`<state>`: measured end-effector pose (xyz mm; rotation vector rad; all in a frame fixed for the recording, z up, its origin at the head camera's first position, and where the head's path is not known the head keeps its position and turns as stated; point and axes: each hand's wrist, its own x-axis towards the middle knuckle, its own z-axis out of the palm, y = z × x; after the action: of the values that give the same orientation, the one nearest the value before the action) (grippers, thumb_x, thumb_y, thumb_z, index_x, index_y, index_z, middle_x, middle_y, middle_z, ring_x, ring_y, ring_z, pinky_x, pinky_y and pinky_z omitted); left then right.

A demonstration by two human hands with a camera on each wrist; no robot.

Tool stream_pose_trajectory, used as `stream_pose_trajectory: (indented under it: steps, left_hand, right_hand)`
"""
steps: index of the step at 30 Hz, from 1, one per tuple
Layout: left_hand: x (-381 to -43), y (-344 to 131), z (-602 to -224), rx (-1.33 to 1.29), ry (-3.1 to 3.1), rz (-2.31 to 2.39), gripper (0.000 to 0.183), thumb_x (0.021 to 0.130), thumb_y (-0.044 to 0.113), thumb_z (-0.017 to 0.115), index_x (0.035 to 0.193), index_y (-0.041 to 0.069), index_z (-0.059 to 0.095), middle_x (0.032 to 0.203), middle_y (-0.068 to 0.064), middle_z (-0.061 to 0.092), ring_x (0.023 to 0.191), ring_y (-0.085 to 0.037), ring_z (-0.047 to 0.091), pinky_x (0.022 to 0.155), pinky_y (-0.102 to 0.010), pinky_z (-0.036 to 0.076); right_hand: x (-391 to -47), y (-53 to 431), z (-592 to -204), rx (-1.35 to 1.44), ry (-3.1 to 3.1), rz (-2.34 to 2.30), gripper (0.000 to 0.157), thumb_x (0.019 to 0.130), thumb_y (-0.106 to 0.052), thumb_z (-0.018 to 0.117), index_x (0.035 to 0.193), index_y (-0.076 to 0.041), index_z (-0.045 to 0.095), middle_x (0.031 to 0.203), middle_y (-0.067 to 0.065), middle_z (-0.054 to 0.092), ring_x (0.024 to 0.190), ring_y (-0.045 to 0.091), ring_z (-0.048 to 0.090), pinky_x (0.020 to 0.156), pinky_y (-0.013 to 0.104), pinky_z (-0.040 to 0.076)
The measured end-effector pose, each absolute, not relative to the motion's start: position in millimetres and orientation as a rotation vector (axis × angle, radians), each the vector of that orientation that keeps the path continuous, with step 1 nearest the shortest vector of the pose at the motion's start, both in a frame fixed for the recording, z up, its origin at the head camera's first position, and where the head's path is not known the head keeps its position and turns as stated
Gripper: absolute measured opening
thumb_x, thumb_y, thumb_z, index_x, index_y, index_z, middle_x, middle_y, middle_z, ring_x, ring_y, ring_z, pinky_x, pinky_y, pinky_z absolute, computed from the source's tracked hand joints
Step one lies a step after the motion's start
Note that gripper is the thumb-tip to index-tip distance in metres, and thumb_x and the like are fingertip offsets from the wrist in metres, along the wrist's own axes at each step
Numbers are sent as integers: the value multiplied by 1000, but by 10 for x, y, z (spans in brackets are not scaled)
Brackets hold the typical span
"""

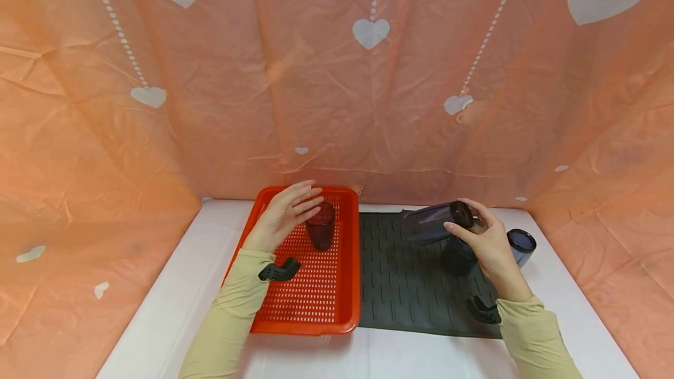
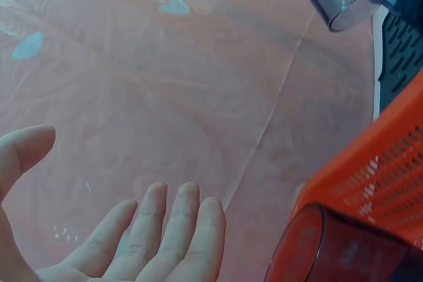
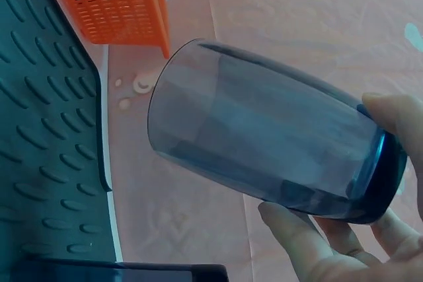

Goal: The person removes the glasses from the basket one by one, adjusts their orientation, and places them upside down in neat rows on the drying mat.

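My right hand (image 1: 487,241) grips a blue-tinted drinking glass (image 1: 429,224) near its thick base. The glass lies nearly sideways in the air, mouth to the left; in the right wrist view the thumb and fingers hold the glass (image 3: 264,130) from opposite sides. My left hand (image 1: 284,218) is over the orange-red basket (image 1: 347,297), fingers extended and apart, holding nothing. Beside it another tumbler (image 1: 322,233) stands in the basket; in the left wrist view this tumbler (image 2: 357,249) is apart from the fingers.
A dark ribbed mat (image 1: 400,291) lies right of the basket. One dark glass (image 1: 457,257) is on it below the held glass, partly hidden by the right hand. Another blue glass (image 1: 521,241) is at the far right. A heart-patterned curtain (image 1: 326,104) closes off the back and sides.
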<state>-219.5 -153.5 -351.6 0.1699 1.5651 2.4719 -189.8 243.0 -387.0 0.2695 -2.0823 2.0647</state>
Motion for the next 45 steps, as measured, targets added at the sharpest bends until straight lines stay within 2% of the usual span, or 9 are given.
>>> stream_pose_trajectory:
  steps: [10,16,20,26,33,39,45]
  left_hand:
    - [-2226,-1740,-3593,128,1646,2474,51,98,22,56,141,0,39,146,-24,34,129,-38,41,105,-44,36]
    - [-2243,-1825,-3646,77,1693,2468,58,99,23,53,147,-1,29,149,-23,30,131,-40,37,107,-45,34]
    - [-2262,-1852,-3685,25,1759,2451,56,99,22,54,145,-1,32,148,-21,31,131,-39,37,106,-44,35]
    - [-2284,-1872,-3728,-18,1817,2423,54,98,22,55,143,-1,35,145,-21,34,131,-38,38,106,-43,35]
    - [-2312,-1890,-3778,-5,1847,2406,54,100,23,53,143,-2,34,145,-23,35,130,-38,40,106,-44,35]
    - [-2341,-1901,-3809,-3,1851,2409,53,100,23,51,143,-2,34,145,-24,35,129,-37,41,105,-43,36]
    - [-2369,-1867,-3847,25,1876,2395,57,98,22,53,144,-6,32,146,-26,33,130,-38,39,107,-46,32]
  right_hand:
    - [-1891,2378,-3894,254,-2227,1917,60,81,-4,76,135,-11,52,119,5,52,99,3,62,77,17,51]
    - [-1924,2375,-3943,253,-2341,1796,64,81,-13,78,138,-10,49,129,12,49,103,2,59,78,17,50]
    - [-1942,2376,-3976,263,-2416,1680,67,80,-19,79,138,-11,48,132,14,49,104,3,58,78,15,50]
    - [-1954,2344,-4025,303,-2472,1521,69,77,-24,82,137,-14,51,126,11,55,99,1,59,74,15,50]
    - [-1968,2306,-4076,284,-2533,1385,69,75,-27,83,136,-15,53,126,11,55,105,23,60,72,13,48]
    - [-1967,2282,-4120,320,-2528,1346,67,74,-26,84,133,-15,55,114,10,61,88,14,61,66,19,49]
    - [-1986,2258,-4170,332,-2536,1307,65,73,-25,85,130,-17,57,105,8,63,78,16,58,61,23,47]
